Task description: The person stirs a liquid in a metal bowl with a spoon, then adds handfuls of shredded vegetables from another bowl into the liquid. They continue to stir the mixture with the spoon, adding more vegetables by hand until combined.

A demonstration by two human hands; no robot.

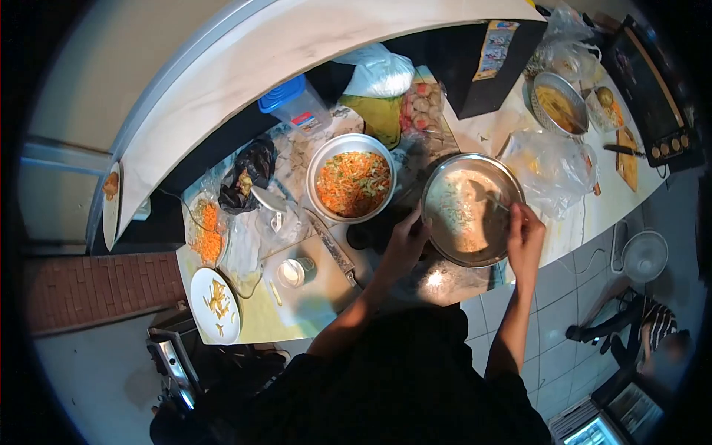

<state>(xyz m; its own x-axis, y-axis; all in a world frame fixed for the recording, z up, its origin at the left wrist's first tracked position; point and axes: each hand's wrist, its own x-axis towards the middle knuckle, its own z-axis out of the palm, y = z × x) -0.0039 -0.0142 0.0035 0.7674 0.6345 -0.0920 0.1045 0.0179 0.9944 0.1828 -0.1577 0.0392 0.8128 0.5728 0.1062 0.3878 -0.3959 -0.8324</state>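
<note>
A wide metal bowl (pixel 443 251) holds a pale, creamy mixture with bits in it. My left hand (pixel 405 243) is closed on the bowl's left rim. On the opposite side my right hand (pixel 526 236) grips a spoon (pixel 485 193), whose head dips into the mixture. To the left of the metal bowl stands a white bowl (pixel 314 200) full of shredded orange and green vegetables. A knife (pixel 335 252) lies along the edge of a cutting board (pixel 319 285), with a glass of white stuff (pixel 292 273) standing on the board.
A white plate (pixel 199 304) with yellow strips sits at the counter's left end. Plastic bags (pixel 549 170), a colander (pixel 552 89) and a black oven (pixel 649 96) occupy the right. Behind are a blue-lidded container (pixel 297 104) and a bag of round items (pixel 421 110). Another person (pixel 653 326) sits lower right.
</note>
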